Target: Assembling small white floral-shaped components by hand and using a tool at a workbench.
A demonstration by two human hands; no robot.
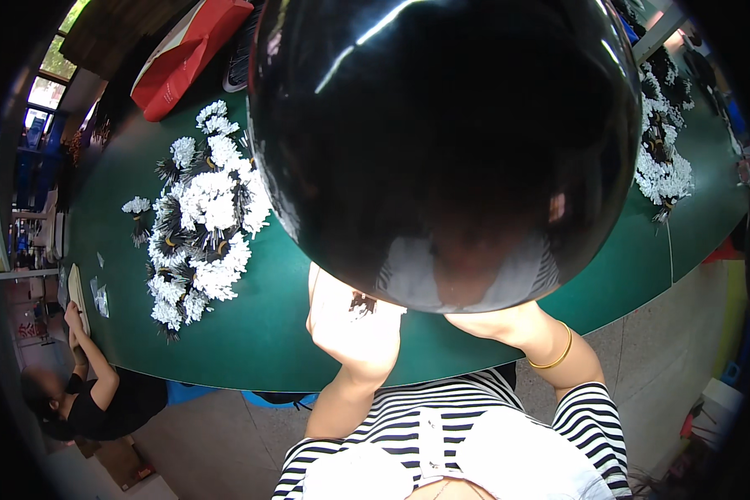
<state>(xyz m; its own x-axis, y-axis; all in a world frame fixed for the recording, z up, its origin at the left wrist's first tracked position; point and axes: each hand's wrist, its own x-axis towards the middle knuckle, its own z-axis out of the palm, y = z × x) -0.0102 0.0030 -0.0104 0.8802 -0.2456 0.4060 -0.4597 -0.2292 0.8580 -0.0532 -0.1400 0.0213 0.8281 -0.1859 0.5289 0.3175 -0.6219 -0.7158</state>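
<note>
My left hand (350, 329) rests at the near edge of the green table (258, 333), its fingers curled around a small bundle of dark wires (362, 305) that sticks out at the top. The hand is brightly lit and its fingers are hard to make out. My right forearm (542, 337), with a gold bangle (558, 357) on it, reaches over the table edge. My right hand is hidden behind a large glossy black dome (442, 142) that fills the middle of the view.
A heap of white-tipped black bundles (200, 225) lies on the left of the table, and another such heap (662, 158) lies far right. A red bag (183, 58) sits at the far left end. Another person in black (83, 392) works at the table's left end.
</note>
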